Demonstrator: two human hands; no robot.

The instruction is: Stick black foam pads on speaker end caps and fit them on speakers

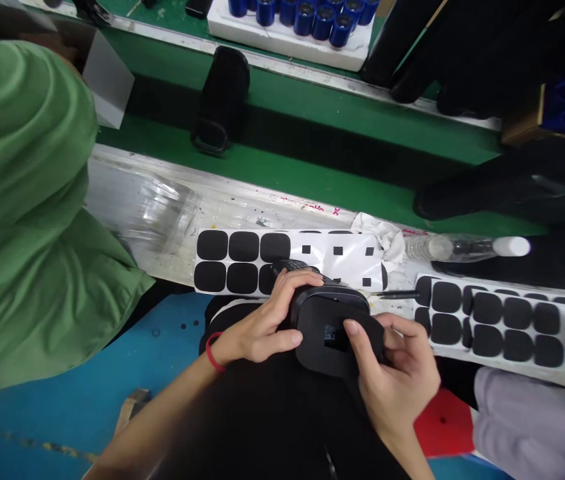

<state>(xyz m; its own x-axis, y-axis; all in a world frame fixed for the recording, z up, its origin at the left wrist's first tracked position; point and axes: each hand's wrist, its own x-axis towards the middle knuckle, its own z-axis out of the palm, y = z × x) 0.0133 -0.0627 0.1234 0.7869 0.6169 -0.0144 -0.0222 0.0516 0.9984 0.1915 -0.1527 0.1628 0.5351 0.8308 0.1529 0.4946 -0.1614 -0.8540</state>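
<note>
Your left hand (257, 327) and right hand (397, 373) are both clamped on a black plastic casing (325, 333), held at lower centre of the frame, fingers wrapped around its edges. Sheets of black foam pads (492, 320) lie just beyond, on the bench to either side.

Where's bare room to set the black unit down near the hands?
Green belt, between the black pouch and the black bundles at right. Also blue surface left of the left hand. Crowded: the metal rail, with foam-pad sheets, tissue, bottle and pen-like tool.
</note>
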